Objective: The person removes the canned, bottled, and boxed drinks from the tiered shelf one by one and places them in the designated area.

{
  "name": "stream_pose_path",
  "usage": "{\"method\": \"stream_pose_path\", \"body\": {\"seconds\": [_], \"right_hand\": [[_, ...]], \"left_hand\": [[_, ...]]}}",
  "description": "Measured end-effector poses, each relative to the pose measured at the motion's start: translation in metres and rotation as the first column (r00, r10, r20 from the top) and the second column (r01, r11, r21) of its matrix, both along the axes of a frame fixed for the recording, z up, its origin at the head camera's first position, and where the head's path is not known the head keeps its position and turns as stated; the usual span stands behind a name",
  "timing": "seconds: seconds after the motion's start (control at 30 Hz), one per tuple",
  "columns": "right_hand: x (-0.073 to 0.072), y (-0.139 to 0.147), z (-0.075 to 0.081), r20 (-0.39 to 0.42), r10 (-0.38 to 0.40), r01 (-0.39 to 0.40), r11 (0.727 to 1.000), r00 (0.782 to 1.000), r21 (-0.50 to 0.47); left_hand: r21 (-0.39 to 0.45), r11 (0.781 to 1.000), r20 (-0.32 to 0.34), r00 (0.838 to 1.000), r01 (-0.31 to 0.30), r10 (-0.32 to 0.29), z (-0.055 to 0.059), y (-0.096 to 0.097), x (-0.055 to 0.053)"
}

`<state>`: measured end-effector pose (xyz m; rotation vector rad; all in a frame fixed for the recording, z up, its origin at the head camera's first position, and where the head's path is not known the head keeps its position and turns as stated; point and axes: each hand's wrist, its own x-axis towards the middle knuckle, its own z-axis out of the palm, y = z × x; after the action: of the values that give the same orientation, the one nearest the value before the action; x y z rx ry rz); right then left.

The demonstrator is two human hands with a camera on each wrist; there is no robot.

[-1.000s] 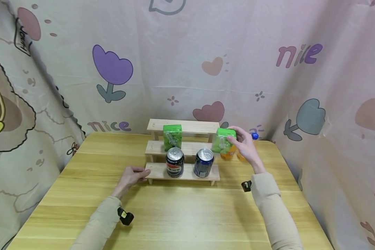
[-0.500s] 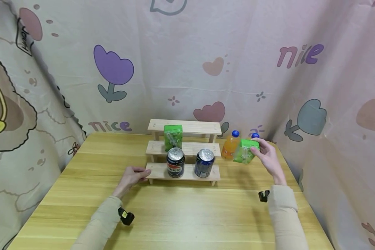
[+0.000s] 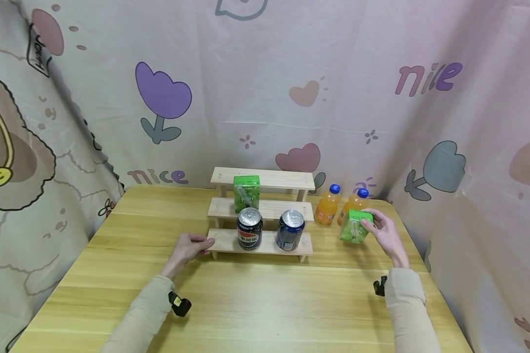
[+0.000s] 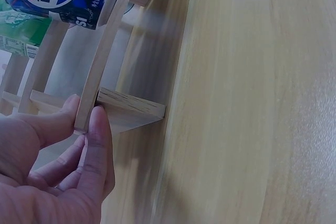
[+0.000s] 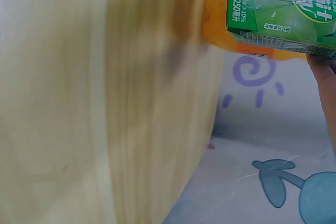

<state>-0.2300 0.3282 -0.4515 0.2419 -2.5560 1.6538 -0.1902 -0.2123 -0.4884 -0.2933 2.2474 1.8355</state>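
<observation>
My left hand (image 3: pixel 189 251) pinches the left end of the lowest step of a three-tier wooden rack (image 3: pixel 268 244); in the left wrist view thumb and fingers (image 4: pixel 94 156) hold the board from both sides. Over at the right, my right hand (image 3: pixel 386 236) grips a green juice carton (image 3: pixel 354 227) just in front of two orange drink bottles. The right wrist view has the carton (image 5: pixel 286 11) above the tabletop. A second green juice carton (image 3: pixel 246 194) stands on the middle step. On the lowest step are a Pepsi can (image 3: pixel 249 229) and a dark blue can (image 3: pixel 290 230).
Two orange drink bottles with blue caps, one (image 3: pixel 327 206) next to the other (image 3: pixel 358 198), stand right of the rack. The wooden table (image 3: pixel 265 304) ends at a patterned curtain (image 3: pixel 238 88) behind and at both sides.
The right hand has carried its juice carton away from the rack's middle step, to the right and lower, uncovering the orange bottles. The left hand keeps its hold on the rack.
</observation>
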Motion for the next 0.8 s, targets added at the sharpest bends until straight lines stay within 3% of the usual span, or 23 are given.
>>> {"method": "stream_pose_path", "body": {"seconds": [0.27,0.53,0.8], "right_hand": [[-0.002,0.007,-0.009,0.045,-0.003,0.004,1.000,0.999,-0.026],[-0.005,0.011,-0.015,0.101,0.000,-0.002,1.000,0.995,0.016],[-0.005,0.014,-0.014,0.066,0.013,-0.015,1.000,0.998,0.023]], "left_hand": [[-0.003,1.000,-0.009,1.000,0.003,-0.003,-0.001,0.001,0.000],[-0.008,1.000,-0.014,1.000,0.016,-0.016,-0.001,0.001,-0.001],[0.044,0.999,0.014,1.000,-0.010,0.010,-0.001,0.001,-0.002]]}}
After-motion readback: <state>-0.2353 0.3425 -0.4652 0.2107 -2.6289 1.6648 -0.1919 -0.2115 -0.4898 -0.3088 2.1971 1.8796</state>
